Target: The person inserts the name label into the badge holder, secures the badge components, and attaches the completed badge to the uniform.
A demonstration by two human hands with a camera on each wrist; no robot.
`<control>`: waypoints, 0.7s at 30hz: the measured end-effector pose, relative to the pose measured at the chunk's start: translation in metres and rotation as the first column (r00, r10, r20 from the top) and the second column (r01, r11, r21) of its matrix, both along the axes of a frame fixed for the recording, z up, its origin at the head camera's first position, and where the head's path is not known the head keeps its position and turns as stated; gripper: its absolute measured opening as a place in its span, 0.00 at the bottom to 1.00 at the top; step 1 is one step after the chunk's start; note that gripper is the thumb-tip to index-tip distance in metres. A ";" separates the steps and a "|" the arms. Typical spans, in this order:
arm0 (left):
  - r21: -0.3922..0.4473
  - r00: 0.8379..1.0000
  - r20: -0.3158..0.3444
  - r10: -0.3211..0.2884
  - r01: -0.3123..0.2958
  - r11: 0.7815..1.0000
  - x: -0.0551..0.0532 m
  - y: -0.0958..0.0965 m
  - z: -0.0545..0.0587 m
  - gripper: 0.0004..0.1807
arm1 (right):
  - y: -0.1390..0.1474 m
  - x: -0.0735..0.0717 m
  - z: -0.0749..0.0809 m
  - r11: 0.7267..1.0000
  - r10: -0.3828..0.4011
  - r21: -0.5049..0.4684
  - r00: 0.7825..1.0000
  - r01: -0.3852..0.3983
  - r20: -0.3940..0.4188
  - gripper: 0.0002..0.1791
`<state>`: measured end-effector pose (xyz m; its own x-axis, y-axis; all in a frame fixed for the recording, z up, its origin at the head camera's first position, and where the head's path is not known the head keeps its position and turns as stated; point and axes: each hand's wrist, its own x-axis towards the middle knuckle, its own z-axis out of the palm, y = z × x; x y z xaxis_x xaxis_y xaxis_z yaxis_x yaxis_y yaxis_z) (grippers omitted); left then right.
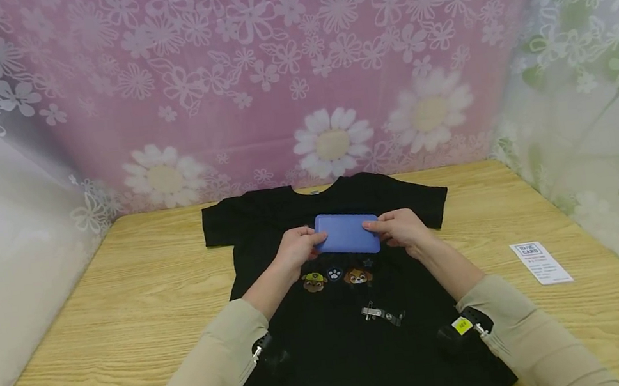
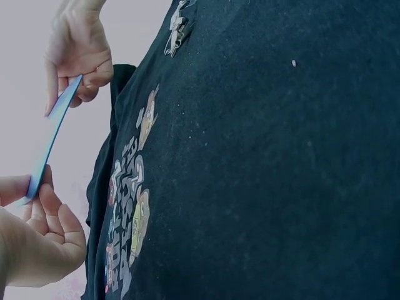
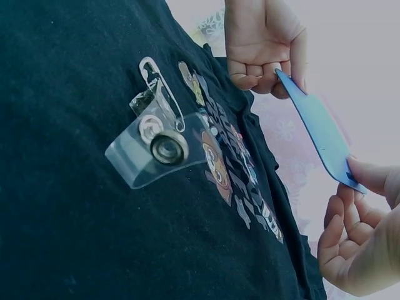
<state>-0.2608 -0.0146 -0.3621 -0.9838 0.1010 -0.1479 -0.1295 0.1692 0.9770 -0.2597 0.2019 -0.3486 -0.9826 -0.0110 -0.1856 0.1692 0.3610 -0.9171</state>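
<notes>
A flat blue card holder with rounded corners is held level between both hands, raised over a black T-shirt. My left hand pinches its left end, thumb on top and fingers beneath. The right hand pinches the opposite end in the same way. Seen nearly edge-on in the left wrist view, the holder is thin. On the shirt, nearer the wearer, lies a badge clip. The right wrist view shows its clear strap, round snap and safety pin.
The shirt lies spread on a wooden table, with cartoon prints on its chest. A white printed card marked "ID/IC CARD" rests at the right. A pink floral cloth hangs behind the table, with pale cloth on either side.
</notes>
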 end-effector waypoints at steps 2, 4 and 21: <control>0.000 1.000 -0.003 0.000 0.000 1.000 0.000 0.000 0.000 0.13 | 0.000 0.000 0.000 1.000 -0.003 -0.007 1.000 0.003 0.002 0.14; 0.002 1.000 -0.004 0.002 -0.002 1.000 0.000 0.000 0.001 0.13 | 0.000 -0.001 0.000 1.000 -0.004 -0.015 1.000 0.004 0.004 0.14; 0.014 1.000 -0.013 0.024 -0.024 1.000 -0.001 0.000 -0.002 0.17 | 0.000 -0.005 0.000 0.993 0.020 -0.115 0.998 -0.014 0.057 0.11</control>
<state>-0.2621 -0.0143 -0.3639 -0.9879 0.0793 -0.1334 -0.1203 0.1523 0.9810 -0.2644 0.2023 -0.3484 -0.9697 -0.0522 -0.2385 0.2177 0.2575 -0.9414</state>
